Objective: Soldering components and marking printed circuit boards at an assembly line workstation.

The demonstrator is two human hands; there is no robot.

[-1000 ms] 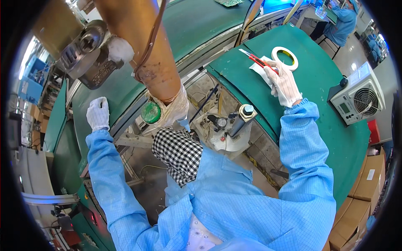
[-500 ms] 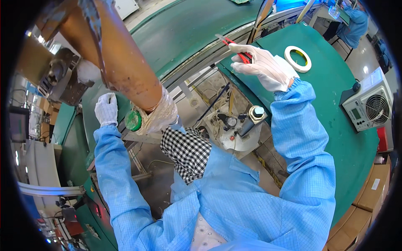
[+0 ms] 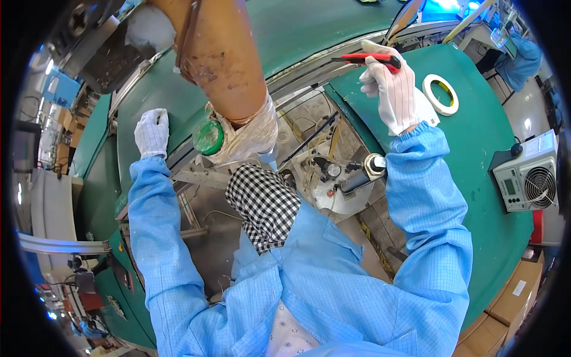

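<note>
My right hand [image 3: 389,89], in a white glove, is closed around a red-and-black cutter knife [image 3: 372,59]. It is raised above the near-left part of the right-hand green table, and the cutter's thin dark tip points left. On the left, my left hand [image 3: 152,132], also gloved in white, rests at the green work surface [image 3: 184,95] with its fingers curled. Whatever it may hold is hidden. A thick brown tube [image 3: 223,59] comes down between my hands, its lower end wrapped in pale film beside a green round cap [image 3: 209,137].
A roll of white tape [image 3: 426,89] lies on the right green table [image 3: 470,143]. Further right stands a grey device with a fan [image 3: 526,175]. A metal cylinder [image 3: 360,178] and a white round base [image 3: 339,202] are below, in the gap between tables. Cardboard boxes [image 3: 517,291] sit lower right.
My right hand has turned upright, and the cutter knife now lies almost level. The view has shifted, so the brown tube and tape appear further right. My left hand stays curled.
</note>
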